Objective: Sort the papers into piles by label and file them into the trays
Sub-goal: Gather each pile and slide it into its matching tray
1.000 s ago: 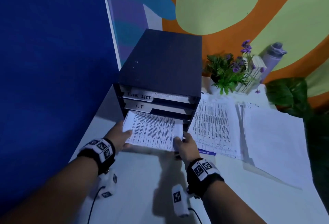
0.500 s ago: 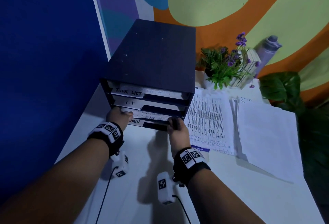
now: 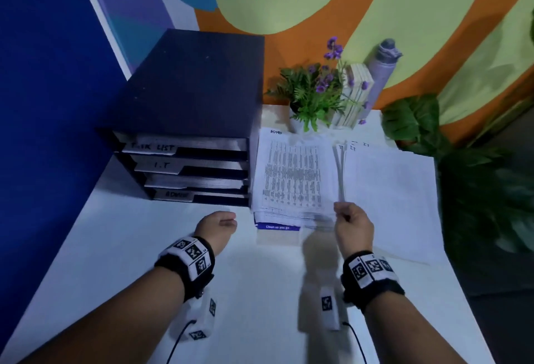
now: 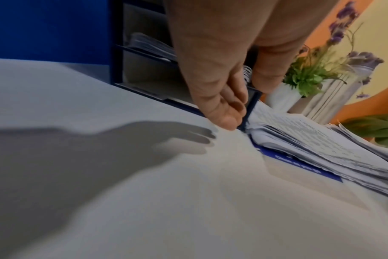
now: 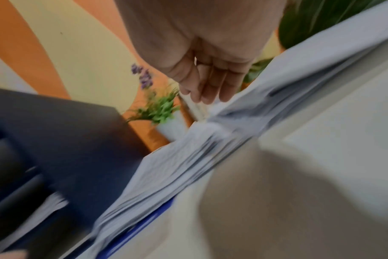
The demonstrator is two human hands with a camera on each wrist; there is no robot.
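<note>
Beside the dark tray unit (image 3: 190,144), the printed pile (image 3: 294,178) lies lengthwise away from the person, its near right corner at the right hand (image 3: 352,226), fingers loosely curled, while the left hand (image 3: 216,226) hangs relaxed and empty, farther off.

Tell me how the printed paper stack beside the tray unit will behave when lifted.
The printed stack is many loose sheets with uneven edges, so it will probably sag and fan unless supported underneath. It looks thick, likely hefty. The right hand at one corner may lift only the top sheets.
</note>
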